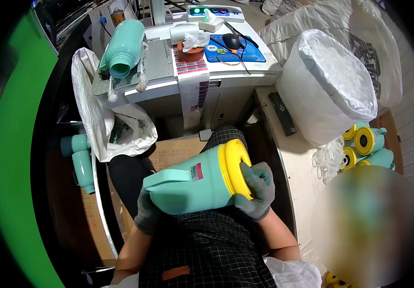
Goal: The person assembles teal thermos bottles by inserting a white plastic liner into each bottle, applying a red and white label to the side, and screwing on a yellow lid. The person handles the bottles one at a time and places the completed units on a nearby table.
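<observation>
Across my lap lies a teal plastic jug [207, 189] with a side handle, a small red label and a yellow collar [231, 168] around its right end. My left hand [148, 209], in a grey glove, wraps the jug's base at the left, its fingers mostly hidden behind it. On the other end, my gloved right hand [257, 189] grips the yellow collar, thumb over its rim. A similar teal jug body [124, 45] without a yellow collar lies on the perforated metal plate [156, 60] of the machine ahead.
A white sack [329, 81] of translucent rings stands at the right, with loose rings [329, 158] and yellow-collared jugs [372, 139] beside it. An open white bag [132, 127] and more teal jugs [82, 165] are at left. The white worktop holds a mouse [231, 41] and label strip [192, 86].
</observation>
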Action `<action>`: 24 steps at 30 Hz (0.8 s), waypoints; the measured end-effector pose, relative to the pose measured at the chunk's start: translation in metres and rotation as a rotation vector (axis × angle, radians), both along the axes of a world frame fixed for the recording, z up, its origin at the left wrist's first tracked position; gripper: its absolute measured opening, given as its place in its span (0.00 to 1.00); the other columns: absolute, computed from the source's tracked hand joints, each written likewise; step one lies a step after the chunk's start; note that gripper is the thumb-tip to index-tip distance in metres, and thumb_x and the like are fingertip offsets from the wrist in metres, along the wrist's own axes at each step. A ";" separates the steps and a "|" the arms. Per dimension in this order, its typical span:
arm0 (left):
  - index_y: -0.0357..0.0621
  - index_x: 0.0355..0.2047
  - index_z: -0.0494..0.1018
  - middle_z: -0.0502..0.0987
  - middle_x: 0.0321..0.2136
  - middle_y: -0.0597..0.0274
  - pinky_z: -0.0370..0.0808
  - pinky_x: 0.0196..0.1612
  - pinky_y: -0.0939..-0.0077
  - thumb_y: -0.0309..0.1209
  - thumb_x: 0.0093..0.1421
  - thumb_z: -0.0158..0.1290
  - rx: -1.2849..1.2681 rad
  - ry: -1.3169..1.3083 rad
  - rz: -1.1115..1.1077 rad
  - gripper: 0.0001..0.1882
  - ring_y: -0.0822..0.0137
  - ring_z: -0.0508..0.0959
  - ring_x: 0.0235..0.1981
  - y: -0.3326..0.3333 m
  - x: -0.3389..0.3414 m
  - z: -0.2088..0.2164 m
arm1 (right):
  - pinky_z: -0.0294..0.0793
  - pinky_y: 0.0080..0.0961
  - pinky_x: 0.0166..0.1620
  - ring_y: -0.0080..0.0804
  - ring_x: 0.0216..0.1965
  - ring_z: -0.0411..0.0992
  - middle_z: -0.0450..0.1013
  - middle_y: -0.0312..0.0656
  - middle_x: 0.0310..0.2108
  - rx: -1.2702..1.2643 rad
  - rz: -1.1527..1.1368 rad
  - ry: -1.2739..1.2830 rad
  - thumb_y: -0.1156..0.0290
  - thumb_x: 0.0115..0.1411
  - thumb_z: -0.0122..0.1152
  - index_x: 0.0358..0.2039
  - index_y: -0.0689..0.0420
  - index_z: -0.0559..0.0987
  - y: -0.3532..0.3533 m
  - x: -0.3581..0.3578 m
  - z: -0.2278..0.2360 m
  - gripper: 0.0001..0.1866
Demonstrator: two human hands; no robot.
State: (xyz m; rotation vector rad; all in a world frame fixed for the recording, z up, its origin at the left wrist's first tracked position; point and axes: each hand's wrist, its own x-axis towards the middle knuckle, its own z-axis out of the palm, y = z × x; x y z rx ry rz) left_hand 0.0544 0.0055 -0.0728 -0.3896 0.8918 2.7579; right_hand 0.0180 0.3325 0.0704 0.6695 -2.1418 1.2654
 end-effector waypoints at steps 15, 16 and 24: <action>0.36 0.49 0.73 0.76 0.43 0.58 0.77 0.49 0.74 0.39 0.78 0.42 -1.039 0.294 0.328 0.17 0.66 0.78 0.43 0.020 0.012 0.043 | 0.72 0.28 0.43 0.32 0.38 0.70 0.72 0.45 0.39 -0.206 0.008 -0.232 0.65 0.55 0.66 0.55 0.68 0.79 -0.011 0.028 -0.002 0.29; 0.37 0.48 0.73 0.76 0.43 0.58 0.76 0.48 0.75 0.39 0.78 0.43 -1.161 0.354 0.321 0.17 0.66 0.78 0.43 0.013 0.010 0.051 | 0.72 0.28 0.44 0.31 0.39 0.70 0.72 0.44 0.39 -0.279 -0.013 -0.315 0.66 0.55 0.64 0.56 0.69 0.78 -0.014 0.031 -0.004 0.29; 0.39 0.55 0.70 0.76 0.47 0.60 0.73 0.57 0.68 0.41 0.76 0.43 -1.338 0.508 0.309 0.19 0.65 0.76 0.50 0.021 -0.010 0.085 | 0.72 0.23 0.50 0.24 0.41 0.70 0.73 0.40 0.44 -0.663 -0.156 -0.540 0.66 0.66 0.53 0.58 0.68 0.76 -0.017 0.041 -0.007 0.24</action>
